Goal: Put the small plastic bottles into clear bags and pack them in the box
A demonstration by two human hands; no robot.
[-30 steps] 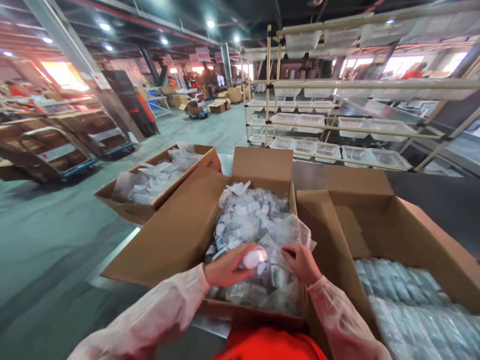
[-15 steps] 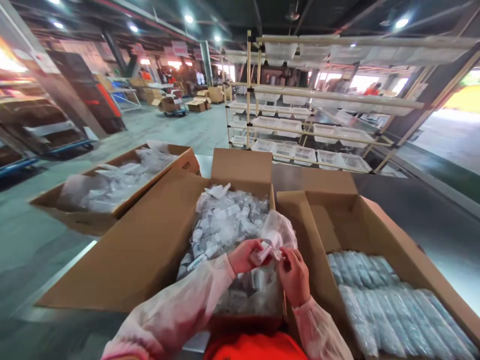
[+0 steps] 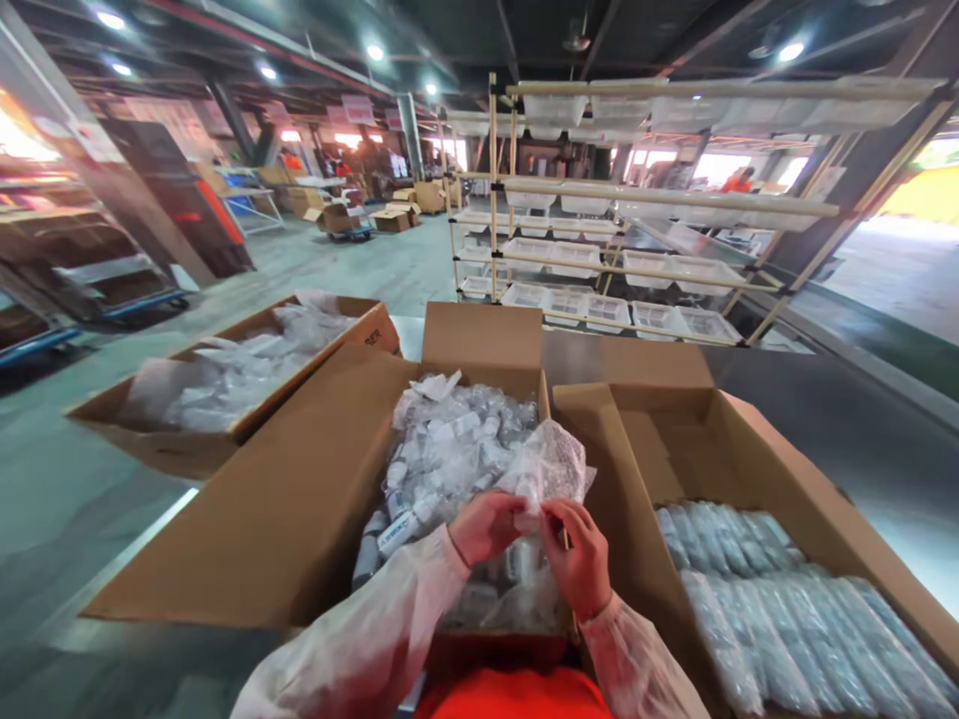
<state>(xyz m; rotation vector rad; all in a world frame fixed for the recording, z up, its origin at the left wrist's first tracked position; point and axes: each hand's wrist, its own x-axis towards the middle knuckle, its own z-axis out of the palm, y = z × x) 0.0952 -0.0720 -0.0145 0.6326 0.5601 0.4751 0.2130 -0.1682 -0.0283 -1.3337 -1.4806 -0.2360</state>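
Note:
Over the middle cardboard box [image 3: 483, 338], both of my hands are closed on a clear bubble-wrap bag [image 3: 552, 464]. My left hand [image 3: 488, 526] pinches the bag's near edge from the left. Close beside it, my right hand [image 3: 578, 557] grips the same edge between thumb and fingers. The bag spreads out beyond my fingertips, and I cannot make out whether anything is inside it. Below and around the hands, the box is filled with loose small bottles, one a white labelled bottle [image 3: 400, 532], mixed with crumpled clear plastic.
To the right, an open carton [image 3: 636, 469] holds rows of wrapped bottles [image 3: 794, 639]. Another carton [image 3: 187, 454] with plastic-wrapped items stands at the left. Beyond the table, a rack [image 3: 494, 210] carries white plastic baskets [image 3: 573, 258].
My hands have come closer together and slightly lower. The bubble-wrap bag is now spread wider and flatter beyond the fingers, and the white piece at my left fingers no longer shows.

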